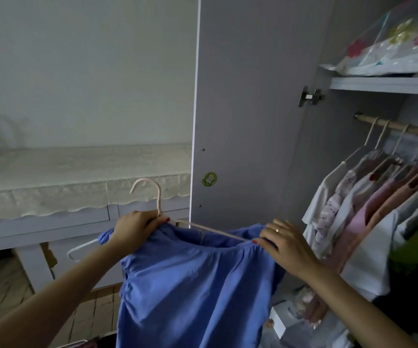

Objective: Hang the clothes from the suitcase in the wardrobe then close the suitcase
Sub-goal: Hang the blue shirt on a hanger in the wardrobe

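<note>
Blue garment (pixel 192 292) on hanger (pixel 158 202) between left hand (pixel 137 228) and right hand (pixel 287 243).

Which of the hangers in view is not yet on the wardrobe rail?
The pale pink hanger carrying the blue garment, held by the left hand and right hand; the others hook over the rail.

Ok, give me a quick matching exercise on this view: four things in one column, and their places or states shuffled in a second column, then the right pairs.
Things:
1. pale pink hanger hook
2. blue cotton dress
3. round green sticker
4. clear floral-print storage bag

Places or states:
A. on the top wardrobe shelf
B. stuck on the open wardrobe door
C. rising above the left hand
D. hanging below both hands, its neckline held by the right hand

Pairs: 1-C, 2-D, 3-B, 4-A
</note>
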